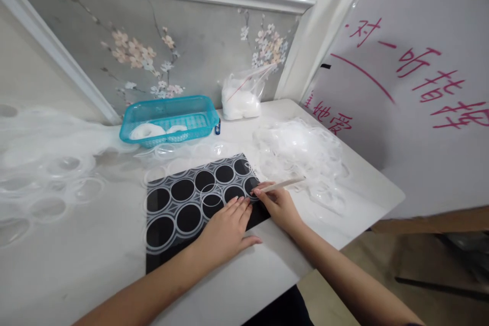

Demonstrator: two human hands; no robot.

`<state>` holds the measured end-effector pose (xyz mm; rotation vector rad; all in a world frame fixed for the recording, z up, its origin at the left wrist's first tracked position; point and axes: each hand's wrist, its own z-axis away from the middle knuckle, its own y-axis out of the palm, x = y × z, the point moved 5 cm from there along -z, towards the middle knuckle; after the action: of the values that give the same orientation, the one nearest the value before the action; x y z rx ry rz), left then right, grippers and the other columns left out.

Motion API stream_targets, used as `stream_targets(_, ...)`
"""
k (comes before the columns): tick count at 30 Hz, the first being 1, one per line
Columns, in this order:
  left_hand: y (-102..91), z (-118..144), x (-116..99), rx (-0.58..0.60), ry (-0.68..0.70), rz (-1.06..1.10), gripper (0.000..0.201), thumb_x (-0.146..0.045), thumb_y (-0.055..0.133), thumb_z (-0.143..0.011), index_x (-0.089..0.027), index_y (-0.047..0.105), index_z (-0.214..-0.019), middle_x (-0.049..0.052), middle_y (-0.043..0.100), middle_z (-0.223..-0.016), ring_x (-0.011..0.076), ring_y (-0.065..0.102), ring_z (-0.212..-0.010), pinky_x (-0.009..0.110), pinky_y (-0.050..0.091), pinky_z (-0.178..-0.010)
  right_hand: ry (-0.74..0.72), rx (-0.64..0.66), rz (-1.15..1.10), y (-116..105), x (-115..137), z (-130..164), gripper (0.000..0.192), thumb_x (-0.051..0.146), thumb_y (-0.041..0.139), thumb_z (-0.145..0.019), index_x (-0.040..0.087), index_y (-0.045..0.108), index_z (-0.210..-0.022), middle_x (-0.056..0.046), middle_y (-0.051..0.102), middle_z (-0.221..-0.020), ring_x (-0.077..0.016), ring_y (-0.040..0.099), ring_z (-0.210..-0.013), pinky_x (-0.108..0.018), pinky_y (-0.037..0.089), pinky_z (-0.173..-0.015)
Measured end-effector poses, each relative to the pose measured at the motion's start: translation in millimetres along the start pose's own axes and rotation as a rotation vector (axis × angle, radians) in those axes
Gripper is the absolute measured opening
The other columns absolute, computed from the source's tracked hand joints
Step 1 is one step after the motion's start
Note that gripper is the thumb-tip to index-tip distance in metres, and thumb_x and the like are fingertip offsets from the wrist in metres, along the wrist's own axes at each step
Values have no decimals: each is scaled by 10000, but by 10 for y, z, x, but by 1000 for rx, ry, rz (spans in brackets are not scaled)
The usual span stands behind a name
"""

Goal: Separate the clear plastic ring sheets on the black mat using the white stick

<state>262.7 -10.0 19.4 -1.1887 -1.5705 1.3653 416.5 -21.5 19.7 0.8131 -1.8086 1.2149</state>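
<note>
A clear plastic sheet with rows of round rings [189, 218] lies over a black mat [153, 264] on the white table. My left hand [225, 226] rests flat on the sheet's near edge, fingers stretched out and thumb apart. At the sheet's right end my right hand [280, 207] pinches a slim pale stick-like tool [288, 182], its rear end pointing right; its tip is hidden at my fingers. Close to my left fingertips, a loose thin ring [211, 185] lies over the circles. Small white scraps [249, 165] sit at the far right corner.
A blue plastic basket [168, 107] holding white rings stands at the back, with a small blue object [217, 127] beside it. Behind is a clear bag [242, 99] of white material. Clear cut sheets pile up on the right [301, 147] and left [49, 178]. A whiteboard [412, 147] stands right.
</note>
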Motion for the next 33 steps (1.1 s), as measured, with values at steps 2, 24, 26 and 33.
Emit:
stream_targets(2, 5, -3, -8, 8, 0, -5, 796, -649, 164, -942, -38, 545, -1281, 182, 558, -1336, 258, 473, -1296, 372, 280, -1113, 2, 1, 6, 0, -10, 9, 244, 363, 554, -906, 208, 722, -821, -68, 731, -898, -232, 691, -857, -351, 540, -779)
stream_targets(24, -180, 80, -17, 71, -16, 143, 938, -814, 304, -802, -70, 508, -1337, 186, 456, -1425, 311, 411, -1338, 430, 234, -1132, -256, -674, 330, -740, 430, -609, 253, 278, 464, -929, 191, 695, -874, -83, 723, -957, -260, 631, -977, -468, 448, -923)
stream_targets(26, -261, 221, -14, 2, -4, 91, 866, -761, 290, -855, -81, 493, -1351, 176, 451, -1432, 304, 415, -1338, 426, 255, -1121, -259, -330, 221, -388, 486, -501, 230, 276, 510, -908, 204, 704, -806, -70, 735, -908, -253, 645, -944, -437, 478, -888)
stream_targets(33, -263, 624, 32, -49, -4, -47, 783, -683, 224, -921, -68, 603, -1222, 165, 612, -1274, 285, 546, -1221, 408, 354, -1070, -49, 45, -11, 468, 342, 285, 182, 300, 574, -898, 216, 728, -848, -59, 744, -889, -245, 642, -941, -395, 506, -840)
